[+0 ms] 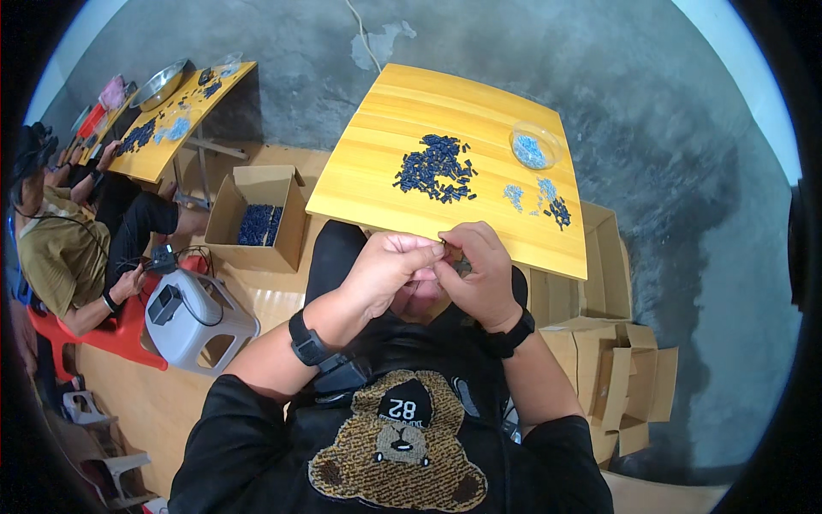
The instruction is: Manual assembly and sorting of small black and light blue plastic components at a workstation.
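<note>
Your left hand (390, 272) and right hand (481, 272) pinch a tiny dark piece (443, 242) at the near edge of the wooden table (360, 176), probably so its pile of short navy cylinders (435, 167) sits within reach

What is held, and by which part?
A dark piece, between left hand and right hand, at their fingertips; which part of it is gripped can't be told.

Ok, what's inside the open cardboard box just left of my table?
Many small dark blue pieces lie inside the cardboard box. The top layer hides the box's bottom, so anything underneath can't be seen.
</note>
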Demonstrator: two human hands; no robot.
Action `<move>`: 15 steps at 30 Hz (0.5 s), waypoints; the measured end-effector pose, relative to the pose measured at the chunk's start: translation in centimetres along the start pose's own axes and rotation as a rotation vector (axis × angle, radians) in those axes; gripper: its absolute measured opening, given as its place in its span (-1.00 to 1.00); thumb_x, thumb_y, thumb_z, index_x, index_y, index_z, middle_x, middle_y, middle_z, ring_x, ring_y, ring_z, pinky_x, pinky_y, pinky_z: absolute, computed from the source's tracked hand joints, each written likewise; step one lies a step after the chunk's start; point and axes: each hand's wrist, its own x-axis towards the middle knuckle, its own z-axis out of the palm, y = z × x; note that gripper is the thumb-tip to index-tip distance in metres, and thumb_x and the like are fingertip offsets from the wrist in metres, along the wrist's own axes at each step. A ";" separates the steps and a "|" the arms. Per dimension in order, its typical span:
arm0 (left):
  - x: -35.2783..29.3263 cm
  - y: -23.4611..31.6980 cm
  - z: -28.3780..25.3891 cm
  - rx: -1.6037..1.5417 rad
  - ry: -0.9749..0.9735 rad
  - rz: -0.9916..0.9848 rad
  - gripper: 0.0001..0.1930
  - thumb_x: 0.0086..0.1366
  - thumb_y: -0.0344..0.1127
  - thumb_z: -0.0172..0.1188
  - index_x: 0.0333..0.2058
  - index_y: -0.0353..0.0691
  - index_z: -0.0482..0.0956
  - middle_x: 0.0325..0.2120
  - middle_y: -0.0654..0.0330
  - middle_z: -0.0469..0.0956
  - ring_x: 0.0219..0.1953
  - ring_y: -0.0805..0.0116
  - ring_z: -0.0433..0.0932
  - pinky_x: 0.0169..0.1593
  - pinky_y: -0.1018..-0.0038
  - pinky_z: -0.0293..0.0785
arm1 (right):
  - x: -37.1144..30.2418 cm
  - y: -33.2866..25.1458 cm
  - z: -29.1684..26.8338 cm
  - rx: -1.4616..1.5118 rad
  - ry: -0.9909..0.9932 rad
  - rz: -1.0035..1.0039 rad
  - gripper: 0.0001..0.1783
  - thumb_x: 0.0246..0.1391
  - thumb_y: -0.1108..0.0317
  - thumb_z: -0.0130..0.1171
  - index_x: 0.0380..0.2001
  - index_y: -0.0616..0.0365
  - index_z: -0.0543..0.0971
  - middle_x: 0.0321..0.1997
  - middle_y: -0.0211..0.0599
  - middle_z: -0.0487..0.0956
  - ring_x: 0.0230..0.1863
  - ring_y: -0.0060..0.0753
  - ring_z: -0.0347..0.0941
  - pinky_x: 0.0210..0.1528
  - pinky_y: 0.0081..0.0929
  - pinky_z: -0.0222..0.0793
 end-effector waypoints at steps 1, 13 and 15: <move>0.0 0.0 -0.1 0.000 0.001 0.001 -0.85 0.23 -0.38 0.13 -0.27 -0.29 0.59 -0.37 0.22 0.60 -0.38 0.53 0.54 -0.28 0.63 0.49 | 0.0 0.0 0.0 -0.027 -0.002 -0.035 -0.68 -0.30 0.53 0.24 -0.33 0.25 0.49 -0.37 -0.17 0.47 -0.29 -0.13 0.41 -0.24 -0.33 0.37; -0.5 -0.5 0.0 0.059 -0.011 0.021 -0.87 0.22 -0.41 0.12 -0.33 -0.34 0.60 -0.44 0.19 0.60 -0.45 0.54 0.53 -0.34 0.66 0.47 | -0.9 -0.6 0.1 -0.012 0.035 -0.092 -0.70 -0.27 0.51 0.23 -0.35 0.25 0.45 -0.42 -0.19 0.44 -0.35 -0.11 0.37 -0.28 -0.30 0.33; -0.3 -0.9 0.0 0.041 0.015 0.002 -0.87 0.22 -0.41 0.12 -0.35 -0.33 0.60 -0.46 0.20 0.59 -0.47 0.55 0.52 -0.35 0.67 0.47 | -1.0 -0.6 0.0 -0.039 -0.001 -0.087 -0.71 -0.26 0.50 0.22 -0.37 0.24 0.44 -0.43 -0.18 0.43 -0.35 -0.10 0.36 -0.28 -0.30 0.32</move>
